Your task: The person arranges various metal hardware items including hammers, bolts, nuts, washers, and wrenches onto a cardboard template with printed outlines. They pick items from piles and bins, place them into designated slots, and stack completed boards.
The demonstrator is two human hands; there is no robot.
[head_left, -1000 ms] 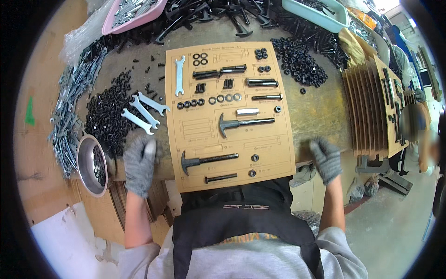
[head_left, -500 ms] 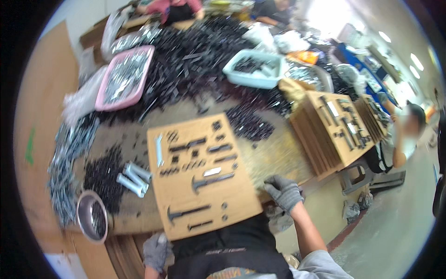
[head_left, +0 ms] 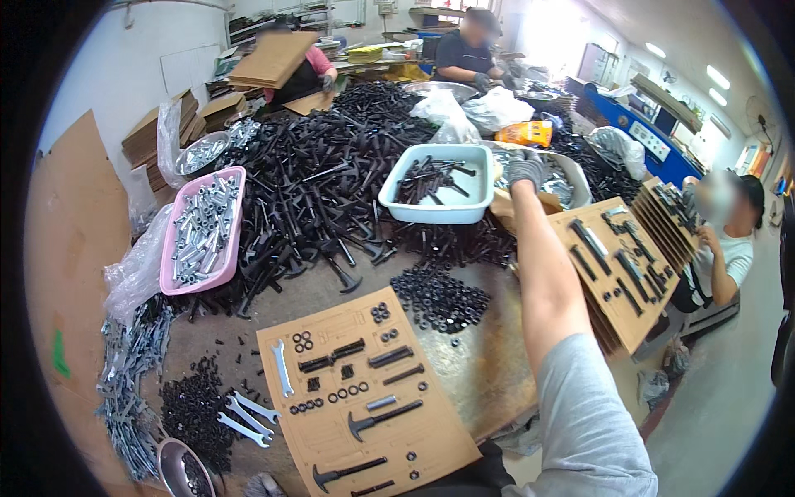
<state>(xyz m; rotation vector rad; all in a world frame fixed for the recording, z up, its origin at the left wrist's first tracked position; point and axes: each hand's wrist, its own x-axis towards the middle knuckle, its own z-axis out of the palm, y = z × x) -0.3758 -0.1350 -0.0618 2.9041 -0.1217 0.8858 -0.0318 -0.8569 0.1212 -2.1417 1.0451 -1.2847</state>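
Note:
My right hand [head_left: 526, 169], in a grey glove, reaches far forward to a round pan [head_left: 582, 189] of silver metal pieces beside a brown paper wrap; its fingertips are hidden. At the lower edge only part of my gloved left hand [head_left: 263, 486] shows, near the cardboard sheet [head_left: 364, 451], its grip not visible. On that sheet sit a silver open-end wrench [head_left: 282, 369], black T-shaped hooked rods [head_left: 383, 420], bolts [head_left: 403, 374], rings, nuts and a silver sleeve [head_left: 382, 403]. Several loose wrenches [head_left: 247, 418] lie to its left.
A heap of black hooked rods [head_left: 323, 182] covers the far table. Around it stand a pink tray [head_left: 171, 257] of silver sleeves, a light-blue tub [head_left: 435, 215], black nuts [head_left: 439, 298] and a metal bowl [head_left: 174, 472]. Filled boards [head_left: 613, 273] are stacked right. Other people work nearby.
My right hand has swung from beside the sheet's right edge forward to the round pan. The view has tilted up, and a person across the table now holds up cardboard.

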